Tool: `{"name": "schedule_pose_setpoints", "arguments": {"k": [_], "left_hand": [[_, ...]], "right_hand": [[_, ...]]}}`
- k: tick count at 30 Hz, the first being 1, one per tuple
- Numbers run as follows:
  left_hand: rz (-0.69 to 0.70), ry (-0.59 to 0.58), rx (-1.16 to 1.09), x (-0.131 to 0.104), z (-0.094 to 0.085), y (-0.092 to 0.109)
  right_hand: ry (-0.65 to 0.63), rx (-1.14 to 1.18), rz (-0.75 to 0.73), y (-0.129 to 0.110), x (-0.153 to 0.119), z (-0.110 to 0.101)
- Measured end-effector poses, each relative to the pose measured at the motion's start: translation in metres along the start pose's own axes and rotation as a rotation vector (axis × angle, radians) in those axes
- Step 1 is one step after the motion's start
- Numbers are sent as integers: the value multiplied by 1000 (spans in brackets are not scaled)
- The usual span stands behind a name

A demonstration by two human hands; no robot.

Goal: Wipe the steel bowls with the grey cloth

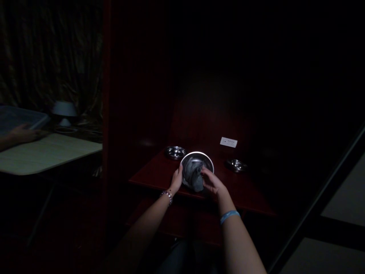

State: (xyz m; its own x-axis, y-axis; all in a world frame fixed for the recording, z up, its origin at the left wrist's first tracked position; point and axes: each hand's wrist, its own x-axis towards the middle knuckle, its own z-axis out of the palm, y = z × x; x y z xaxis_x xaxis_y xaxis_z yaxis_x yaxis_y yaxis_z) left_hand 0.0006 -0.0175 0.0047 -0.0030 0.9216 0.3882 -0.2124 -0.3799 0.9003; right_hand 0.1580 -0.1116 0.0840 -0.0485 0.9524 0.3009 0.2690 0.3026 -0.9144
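A round metal bowl (207, 161) is tilted toward me above the front edge of a dark red shelf. My left hand (177, 179) grips its left rim. My right hand (213, 182) has its fingers closed on a grey cloth (196, 180) that lies against the bowl's inside and hangs over its lower rim. A beaded bracelet is on my left wrist and a blue band on my right one.
On the red shelf (154, 173) are a shiny metal bowl (175, 152) behind left and metal dishware (237, 165) at right. A white socket plate (228, 142) is on the back wall. At far left, another person's hand (23, 134) touches a plastic bin (21, 117) near a light table (54, 152) and small lamp (64, 109).
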Motion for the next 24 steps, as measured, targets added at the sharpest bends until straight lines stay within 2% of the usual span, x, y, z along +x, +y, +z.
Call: {"name": "schedule_pose_setpoints", "arguments": {"k": [4, 6, 10, 14, 18, 24], "left_hand": [[-4, 26, 44, -1, 0, 1], [-14, 13, 43, -1, 0, 4], [-36, -42, 33, -3, -1, 8], [-74, -84, 66, -5, 0, 9], [-70, -124, 57, -6, 0, 6], [-26, -136, 53, -7, -2, 5]], "right_hand": [[357, -18, -177, -7, 11, -6], [436, -166, -260, -8, 10, -7], [337, -612, -288, -7, 0, 1], [328, -834, -190, 0, 1, 13], [272, -887, -121, 12, 10, 20], [50, -773, -186, 21, 17, 33]]}}
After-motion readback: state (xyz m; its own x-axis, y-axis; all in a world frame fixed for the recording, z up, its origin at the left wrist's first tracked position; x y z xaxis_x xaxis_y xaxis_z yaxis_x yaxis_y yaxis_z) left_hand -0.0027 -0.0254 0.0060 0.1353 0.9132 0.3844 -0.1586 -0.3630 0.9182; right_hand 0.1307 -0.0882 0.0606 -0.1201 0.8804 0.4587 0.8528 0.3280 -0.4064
